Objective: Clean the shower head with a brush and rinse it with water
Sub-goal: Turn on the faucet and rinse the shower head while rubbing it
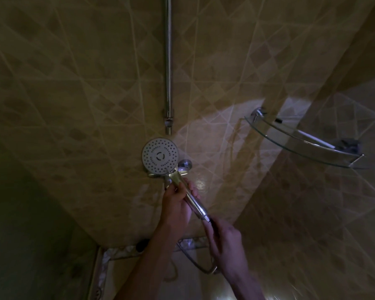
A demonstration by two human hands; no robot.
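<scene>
Dim shower stall, tiled wall. Shower head point(160, 156) held just below the foot of the wall pipe point(167, 61), spray face turned toward the camera, covering part of the tap point(183, 166) behind it. Left hand point(178, 204) wrapped around the upper handle, just under the head; right hand point(224, 243) curled round the lower end where the hose point(195, 264) joins. No brush in view — possibly the thing on the glass shelf point(301, 141) to the right of the pipe, too dark to tell. Handle looks like smooth chrome, rigid, light; likely slippery wet — best gripped near the neck, hose kept slack.
</scene>
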